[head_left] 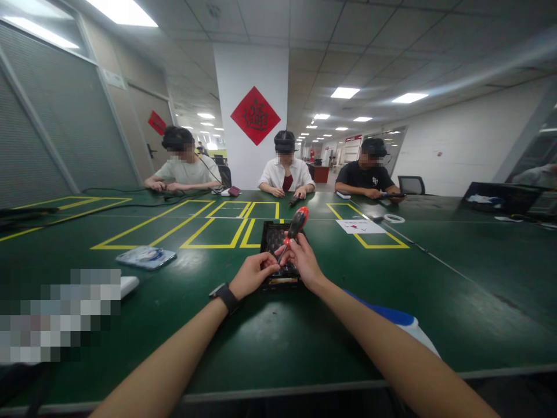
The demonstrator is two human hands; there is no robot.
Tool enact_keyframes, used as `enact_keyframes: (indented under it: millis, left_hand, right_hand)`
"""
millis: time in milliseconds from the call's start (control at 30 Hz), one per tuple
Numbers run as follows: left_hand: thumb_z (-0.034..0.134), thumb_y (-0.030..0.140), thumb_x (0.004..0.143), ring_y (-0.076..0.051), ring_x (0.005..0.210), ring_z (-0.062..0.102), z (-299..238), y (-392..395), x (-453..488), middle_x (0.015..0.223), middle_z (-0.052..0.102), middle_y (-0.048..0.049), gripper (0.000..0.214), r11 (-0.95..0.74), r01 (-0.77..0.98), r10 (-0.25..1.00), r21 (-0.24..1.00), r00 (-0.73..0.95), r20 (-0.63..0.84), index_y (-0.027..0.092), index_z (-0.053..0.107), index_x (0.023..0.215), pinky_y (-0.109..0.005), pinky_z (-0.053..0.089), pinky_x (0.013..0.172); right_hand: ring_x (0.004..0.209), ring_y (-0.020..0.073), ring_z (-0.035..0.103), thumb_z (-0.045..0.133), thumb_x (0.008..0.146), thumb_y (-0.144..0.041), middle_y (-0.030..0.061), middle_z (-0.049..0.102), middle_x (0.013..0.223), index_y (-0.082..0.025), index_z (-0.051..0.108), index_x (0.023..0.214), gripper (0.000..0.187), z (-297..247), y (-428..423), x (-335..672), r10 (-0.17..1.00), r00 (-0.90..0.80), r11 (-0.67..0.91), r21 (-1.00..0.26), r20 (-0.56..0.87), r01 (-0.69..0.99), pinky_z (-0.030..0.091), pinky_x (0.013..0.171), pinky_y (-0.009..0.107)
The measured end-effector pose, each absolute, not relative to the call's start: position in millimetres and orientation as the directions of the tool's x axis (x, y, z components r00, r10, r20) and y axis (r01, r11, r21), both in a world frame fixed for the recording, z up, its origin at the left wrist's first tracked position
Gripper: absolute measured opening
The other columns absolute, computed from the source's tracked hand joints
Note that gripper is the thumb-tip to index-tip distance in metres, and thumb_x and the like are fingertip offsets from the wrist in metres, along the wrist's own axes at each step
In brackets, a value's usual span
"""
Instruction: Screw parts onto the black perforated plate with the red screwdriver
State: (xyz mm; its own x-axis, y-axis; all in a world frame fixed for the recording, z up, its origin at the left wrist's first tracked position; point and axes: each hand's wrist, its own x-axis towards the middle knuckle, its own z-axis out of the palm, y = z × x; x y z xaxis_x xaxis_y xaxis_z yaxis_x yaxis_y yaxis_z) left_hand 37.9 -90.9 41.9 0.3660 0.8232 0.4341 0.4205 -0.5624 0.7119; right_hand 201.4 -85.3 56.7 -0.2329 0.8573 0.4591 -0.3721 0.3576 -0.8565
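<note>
My right hand (303, 262) is closed around the shaft end of a screwdriver (298, 223) with a red and black handle. The handle points up and away from me, and the thin shaft slants down to the left. My left hand (255, 274) is pinched close to the screwdriver's tip, its fingertips near those of my right hand. Whatever the left fingers pinch is too small to make out. Both hands are over a black open plastic tray (264, 235) on the green table. Its contents are dark and partly covered by my hands.
A phone-like item in a patterned case (146, 257) lies to the left. A blue and white object (394, 316) sits by my right forearm. Further off are a printed sheet (361, 226), a roll of white tape (394, 219) and yellow tape outlines (209, 245). Several people sit across the table.
</note>
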Motion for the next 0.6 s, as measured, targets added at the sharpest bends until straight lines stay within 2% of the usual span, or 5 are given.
enact_keyframes:
  millis: [167,400,600]
  left_hand:
    - [0.046,0.039,0.082,-0.013,0.067,0.051,44.4,-92.8,37.9,0.072,0.060,-0.0020,0.030,-0.601,0.424,0.795,0.678,0.401,0.455,0.014,0.062,0.081,-0.024,0.039,0.066]
    - [0.060,0.041,0.072,-0.010,0.059,0.046,43.3,-93.2,41.7,0.069,0.057,0.0000,0.029,-0.569,0.386,0.821,0.726,0.325,0.470,0.014,0.060,0.083,-0.021,0.038,0.056]
    - [0.052,0.040,0.079,-0.011,0.061,0.049,41.8,-91.8,38.1,0.070,0.061,-0.0014,0.029,-0.583,0.411,0.810,0.701,0.367,0.458,0.014,0.063,0.082,-0.022,0.038,0.059]
  right_hand:
    - [0.051,0.0104,0.058,0.043,0.084,-0.042,0.0002,0.062,0.071,-0.022,0.043,0.104,0.028,54.7,-81.6,203.4,0.881,-0.200,0.314,-0.847,0.428,-0.428,0.045,0.052,0.024]
    - [0.048,0.0081,0.054,0.046,0.082,-0.042,-0.0005,0.062,0.071,-0.022,0.045,0.100,0.027,57.4,-84.7,201.1,0.890,-0.155,0.332,-0.841,0.430,-0.427,0.044,0.050,0.022]
    - [0.050,0.0096,0.057,0.044,0.083,-0.042,0.0010,0.064,0.073,-0.022,0.044,0.104,0.029,56.3,-82.2,202.1,0.893,-0.184,0.299,-0.847,0.411,-0.439,0.045,0.053,0.024]
